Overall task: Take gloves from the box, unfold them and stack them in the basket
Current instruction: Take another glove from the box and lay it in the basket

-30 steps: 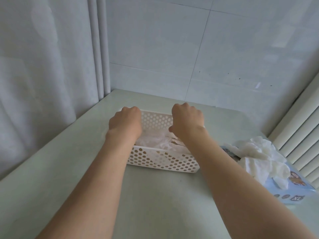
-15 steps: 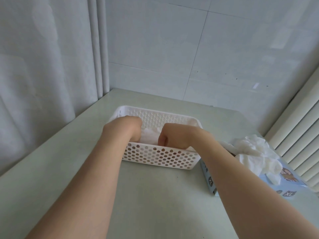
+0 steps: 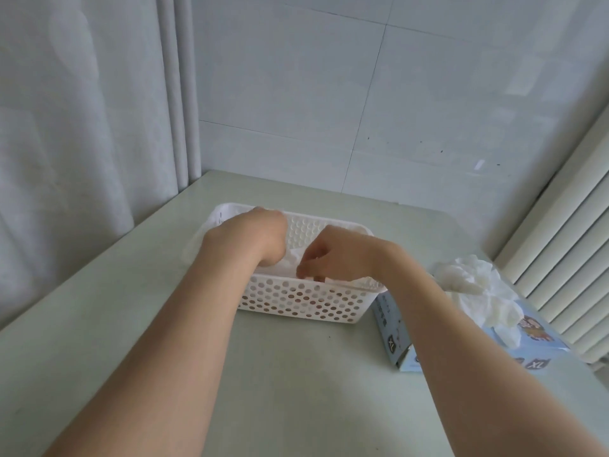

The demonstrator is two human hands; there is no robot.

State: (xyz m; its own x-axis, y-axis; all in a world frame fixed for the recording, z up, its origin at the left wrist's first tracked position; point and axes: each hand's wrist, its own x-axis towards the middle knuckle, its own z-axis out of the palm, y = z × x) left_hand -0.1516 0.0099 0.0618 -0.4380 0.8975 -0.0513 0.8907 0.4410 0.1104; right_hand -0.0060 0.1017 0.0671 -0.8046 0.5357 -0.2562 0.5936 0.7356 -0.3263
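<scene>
Pinching a glove [image 3: 292,258] into the basket [image 3: 296,303] with right hand [image 3: 336,255] fingers [image 3: 304,271], left hand [image 3: 245,237] fingers unseen; leaving a heap [image 3: 474,278] atop the box [image 3: 392,328] beside the basket.

the light blue cardboard glove box [image 3: 393,324] on the pale green desk [image 3: 296,374] bears the size mark "xl" in pale letters on a dark patch, low on its narrow side and turned sideways. a second "xl" stands at the near corner of its top face, also on a dark patch and seen upside down. the small dark print above the first mark is too fine to read.
</scene>
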